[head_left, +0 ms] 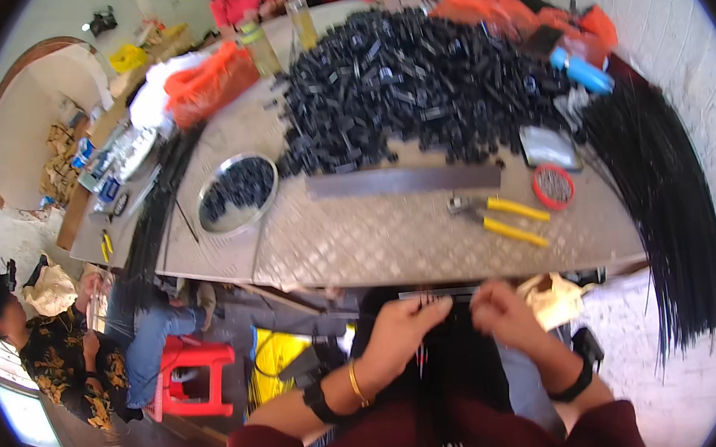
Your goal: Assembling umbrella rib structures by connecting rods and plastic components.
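Note:
Both of my hands are over my lap, just short of the table's near edge. My left hand [404, 329] is closed, its thumb pressed against the fingers and pointing right. A thin pale strip [447, 293] shows by its fingertips and runs toward the other hand; I cannot tell what it is. My right hand [505, 314] is a little apart to the right, its fingers curled in and slightly blurred. Whatever it pinches is too small to make out. Yellow-handled pliers [504, 220] lie on the table beyond it, near a red round tub [553, 187] of small metal pieces.
A large heap of small black parts [422, 79] covers the far table [360, 245]. A dark flat bar [404, 181] lies before it. Left is a metal bowl [239, 193] of black parts; right hangs a bundle of black strands [671, 210]. A person [69, 355] sits by a red stool [195, 368].

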Demonstrator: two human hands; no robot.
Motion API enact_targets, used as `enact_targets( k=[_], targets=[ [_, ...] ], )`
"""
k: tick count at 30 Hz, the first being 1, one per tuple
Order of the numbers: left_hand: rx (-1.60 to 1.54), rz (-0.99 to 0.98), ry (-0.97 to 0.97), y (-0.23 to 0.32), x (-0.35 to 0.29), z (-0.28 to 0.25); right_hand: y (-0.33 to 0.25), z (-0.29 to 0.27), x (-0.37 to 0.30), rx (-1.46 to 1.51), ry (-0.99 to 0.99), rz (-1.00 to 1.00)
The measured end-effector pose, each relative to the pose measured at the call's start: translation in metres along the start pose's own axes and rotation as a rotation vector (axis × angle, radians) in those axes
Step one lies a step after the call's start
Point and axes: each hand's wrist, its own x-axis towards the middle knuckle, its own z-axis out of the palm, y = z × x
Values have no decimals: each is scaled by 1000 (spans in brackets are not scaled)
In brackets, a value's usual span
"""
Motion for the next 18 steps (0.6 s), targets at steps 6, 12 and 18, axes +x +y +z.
enact_targets(
  k=[6, 12, 18],
  targets=[
    [44, 36, 58, 4, -3, 19, 15, 61, -18, 348, -201, 164],
    [461, -21, -281, 36, -6, 13, 20, 60, -23, 380, -171, 110],
    [1049, 323, -333, 126, 46, -20, 24, 42, -34, 576, -188, 119]
  ],
)
